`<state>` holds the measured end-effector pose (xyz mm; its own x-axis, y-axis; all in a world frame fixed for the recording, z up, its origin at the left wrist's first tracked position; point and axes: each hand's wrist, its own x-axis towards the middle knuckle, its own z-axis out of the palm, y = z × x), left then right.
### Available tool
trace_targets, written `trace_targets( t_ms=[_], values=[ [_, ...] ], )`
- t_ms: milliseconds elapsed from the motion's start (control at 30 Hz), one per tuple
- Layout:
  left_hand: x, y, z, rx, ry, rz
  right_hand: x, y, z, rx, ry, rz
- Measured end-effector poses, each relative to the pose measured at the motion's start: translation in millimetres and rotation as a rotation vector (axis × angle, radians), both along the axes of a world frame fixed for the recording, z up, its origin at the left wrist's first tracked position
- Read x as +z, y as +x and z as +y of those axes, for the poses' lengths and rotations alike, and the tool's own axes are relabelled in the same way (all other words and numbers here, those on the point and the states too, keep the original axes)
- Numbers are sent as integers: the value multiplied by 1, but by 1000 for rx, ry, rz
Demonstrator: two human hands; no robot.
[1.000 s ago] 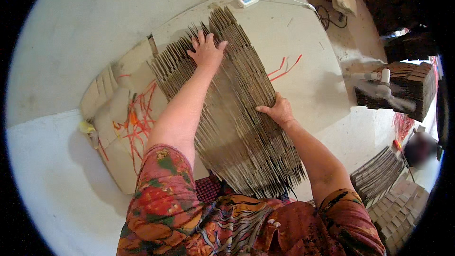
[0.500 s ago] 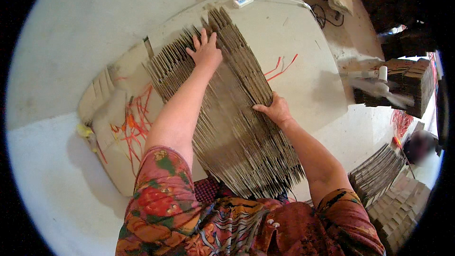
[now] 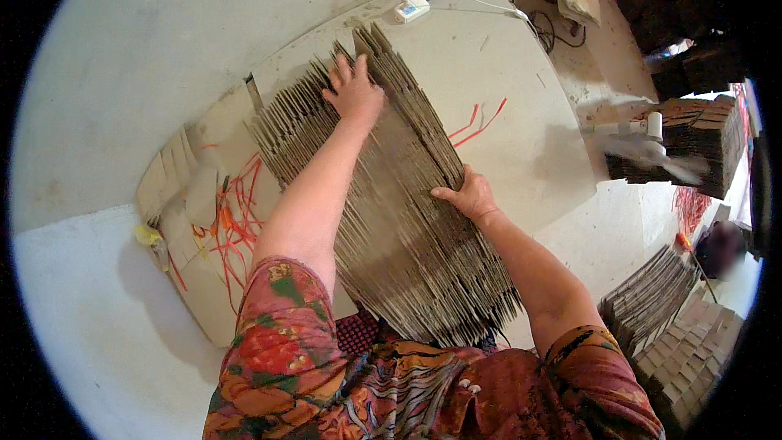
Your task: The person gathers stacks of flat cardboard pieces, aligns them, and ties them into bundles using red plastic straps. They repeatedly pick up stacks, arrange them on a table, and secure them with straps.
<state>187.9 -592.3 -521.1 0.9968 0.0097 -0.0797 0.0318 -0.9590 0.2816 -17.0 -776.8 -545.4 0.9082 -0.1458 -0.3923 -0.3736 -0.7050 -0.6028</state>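
Observation:
A large stack of thin brown cardboard pieces, packed side by side with their edges up, lies slantwise in front of me. It reaches from near my body toward the far side of the table. My left hand rests on its far end, fingers stretched out and apart over the edges. At the stack's right side is my right hand, its thumb lying over the upper edge. The other fingers go down the side and are mostly hidden.
The pale table carries loose red strips at left and two more red strips right of the stack. A small white device with a cord sits at the far edge. A blurred fan and cardboard stacks stand at right.
The whole view has shifted slightly. My hands stay on the stack at nearly the same places, with the left fingers only slightly moved.

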Motion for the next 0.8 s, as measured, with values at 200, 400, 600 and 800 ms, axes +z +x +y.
trace_targets(
  t_ms=[200, 400, 600, 800],
  values=[
    [5, -6, -1, -85, 103, 128, 10, 3, 0, 17, 21, 41],
    [17, -4, -18, 30, -34, 133, 11, 1, 3, -8, 101, 2],
    [-5, -10, 2, 10, 55, 84, -8, 2, -6, -45, 115, 21],
    [-20, -19, 19, -2, 32, 118, -41, -7, -56, 13, 283, -42]
  ],
)
